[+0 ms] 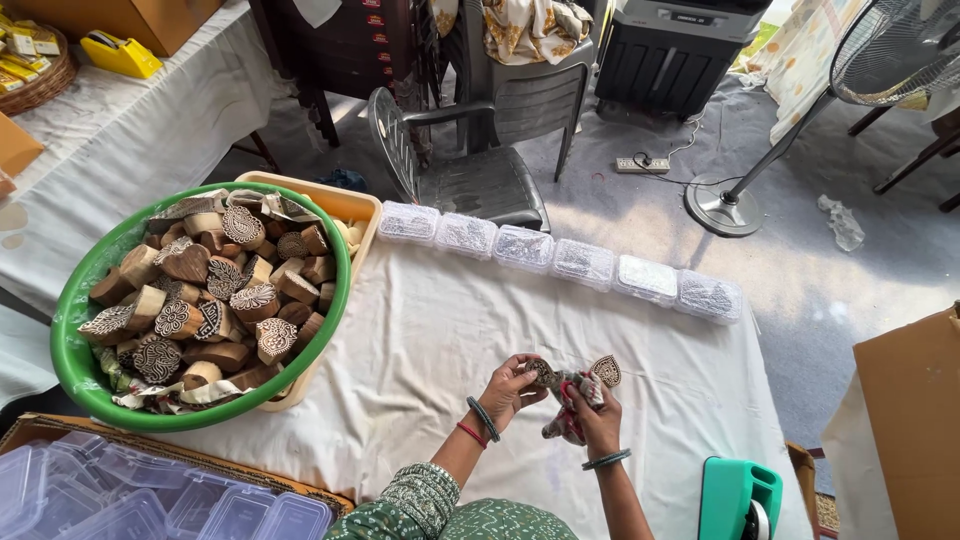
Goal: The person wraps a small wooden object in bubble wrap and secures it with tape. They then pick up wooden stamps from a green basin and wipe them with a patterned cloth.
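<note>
A grey carpeted floor (640, 215) is lit by daylight. A dark grey plastic armchair (480, 150) is placed behind the white-clothed table (420, 340). A silver pedestal fan (800, 110) and a white power strip (642, 164) are seen beyond.

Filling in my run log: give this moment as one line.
left hand: holds carved wooden block | right hand: holds cloth, leaf-shaped block | green basin: full of blocks
</note>
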